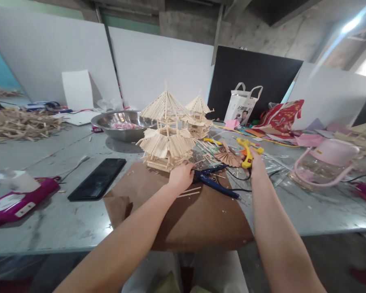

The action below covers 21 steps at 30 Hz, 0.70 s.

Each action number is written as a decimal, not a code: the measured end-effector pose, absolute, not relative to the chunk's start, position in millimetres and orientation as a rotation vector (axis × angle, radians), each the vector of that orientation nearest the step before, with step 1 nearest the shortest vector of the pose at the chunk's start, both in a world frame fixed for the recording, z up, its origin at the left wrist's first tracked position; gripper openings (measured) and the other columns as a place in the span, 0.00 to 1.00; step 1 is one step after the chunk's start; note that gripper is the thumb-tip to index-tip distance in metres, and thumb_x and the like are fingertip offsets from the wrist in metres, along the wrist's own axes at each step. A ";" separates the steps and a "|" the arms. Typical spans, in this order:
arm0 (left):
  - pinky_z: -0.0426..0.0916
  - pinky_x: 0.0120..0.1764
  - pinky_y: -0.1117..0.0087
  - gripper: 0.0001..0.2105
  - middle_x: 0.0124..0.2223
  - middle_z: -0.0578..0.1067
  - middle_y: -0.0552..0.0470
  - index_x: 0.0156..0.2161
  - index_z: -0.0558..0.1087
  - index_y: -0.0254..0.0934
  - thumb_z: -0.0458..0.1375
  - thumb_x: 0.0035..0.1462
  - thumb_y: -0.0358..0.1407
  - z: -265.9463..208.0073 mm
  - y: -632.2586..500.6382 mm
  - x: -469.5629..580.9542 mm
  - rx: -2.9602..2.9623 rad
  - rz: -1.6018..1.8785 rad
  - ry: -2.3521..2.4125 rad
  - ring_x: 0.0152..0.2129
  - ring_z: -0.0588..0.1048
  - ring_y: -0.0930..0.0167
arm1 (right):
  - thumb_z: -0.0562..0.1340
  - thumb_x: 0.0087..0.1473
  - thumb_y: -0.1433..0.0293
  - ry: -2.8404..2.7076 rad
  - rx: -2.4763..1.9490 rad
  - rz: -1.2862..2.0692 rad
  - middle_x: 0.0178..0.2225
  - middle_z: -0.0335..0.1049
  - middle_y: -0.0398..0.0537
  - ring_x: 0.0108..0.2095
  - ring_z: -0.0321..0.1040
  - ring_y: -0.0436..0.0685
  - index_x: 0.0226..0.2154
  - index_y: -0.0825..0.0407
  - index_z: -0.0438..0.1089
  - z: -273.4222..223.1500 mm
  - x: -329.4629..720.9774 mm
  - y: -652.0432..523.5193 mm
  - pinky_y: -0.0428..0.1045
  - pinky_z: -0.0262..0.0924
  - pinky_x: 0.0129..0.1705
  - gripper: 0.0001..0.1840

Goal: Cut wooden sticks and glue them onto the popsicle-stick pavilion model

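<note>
A yellow hot glue gun is gripped in my right hand, to the right of the brown board. My left hand is low at the front of a two-tiered pavilion model made of thin wooden sticks. Its fingers are curled, and what lies between the fingertips is hidden. Right beside that hand are pliers with dark blue handles, their head partly covered. A few loose sticks lie on the brown board under my left wrist.
Behind stands a second stick pavilion. A metal bowl, a black phone and a purple power strip are on the left. To the right are a folded brown paper fan, a pink-lidded jug and a white bag.
</note>
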<state>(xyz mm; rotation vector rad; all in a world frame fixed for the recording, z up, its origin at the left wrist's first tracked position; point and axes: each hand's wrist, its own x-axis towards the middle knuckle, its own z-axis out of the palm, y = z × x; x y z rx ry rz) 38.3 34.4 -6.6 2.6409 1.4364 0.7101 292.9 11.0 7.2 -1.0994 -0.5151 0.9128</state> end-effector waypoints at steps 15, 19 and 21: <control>0.62 0.38 0.65 0.12 0.38 0.72 0.40 0.35 0.71 0.34 0.56 0.44 0.36 8.2 50.4 196.1 2.487 0.352 1.145 0.38 0.69 0.62 | 0.55 0.42 0.53 -0.806 -0.711 0.953 0.16 0.57 0.35 0.11 0.56 0.45 0.26 0.50 0.61 23.8 273.4 -3.3 0.42 0.51 0.11 0.17; 0.60 0.42 0.62 0.21 0.42 0.71 0.40 0.40 0.69 0.34 0.62 0.36 0.35 -2.2 52.6 205.0 2.450 0.300 1.099 0.41 0.67 0.59 | 0.54 0.41 0.52 -0.768 -0.738 0.898 0.16 0.56 0.35 0.11 0.56 0.45 0.28 0.49 0.61 22.8 271.9 -1.8 0.42 0.51 0.11 0.18; 0.58 0.43 0.62 0.22 0.43 0.71 0.40 0.40 0.68 0.35 0.62 0.34 0.33 -3.7 52.2 206.0 2.415 0.284 1.088 0.42 0.66 0.59 | 0.55 0.40 0.52 -0.767 -0.740 0.897 0.15 0.56 0.34 0.11 0.56 0.45 0.27 0.49 0.61 23.1 271.0 -1.6 0.42 0.50 0.11 0.18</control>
